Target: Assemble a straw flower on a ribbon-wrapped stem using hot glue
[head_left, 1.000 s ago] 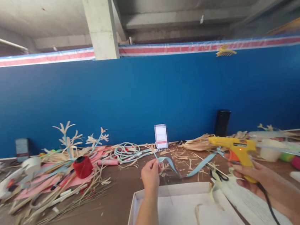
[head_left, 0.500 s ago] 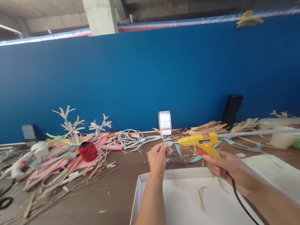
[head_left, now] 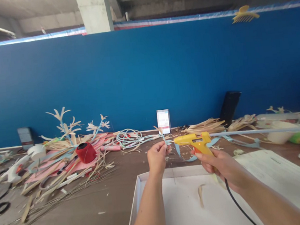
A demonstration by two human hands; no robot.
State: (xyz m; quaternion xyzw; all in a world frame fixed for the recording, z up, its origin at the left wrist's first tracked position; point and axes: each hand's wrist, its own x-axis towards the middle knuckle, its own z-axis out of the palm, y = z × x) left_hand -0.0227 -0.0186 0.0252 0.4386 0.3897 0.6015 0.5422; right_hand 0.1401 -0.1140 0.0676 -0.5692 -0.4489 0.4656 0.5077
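The right hand (head_left: 222,167) is wrapped around the grip of a yellow glue gun (head_left: 194,141), a finger at its trigger. The left hand (head_left: 157,158) pinches a thin stem (head_left: 163,136) partly wrapped in light blue, between thumb and fingertips, above the far edge of a white box (head_left: 169,174). The gun's nozzle points left at the stem, close to the pinching fingertips; whether it touches cannot be told. A long glue stick (head_left: 248,131) juts from the gun's rear, and a black cord (head_left: 235,200) runs down from its handle.

Just beyond the left hand, a phone (head_left: 164,121) with a lit screen stands upright near the blue partition (head_left: 140,74). Farther left on the brown table (head_left: 90,211) lie a coil of pale blue cord (head_left: 130,139), a red spool (head_left: 86,153) and straw-coloured flowers (head_left: 71,127) on blue stems. Scissors (head_left: 1,207) lie at the far left. Right of the box is a white sheet (head_left: 282,170).
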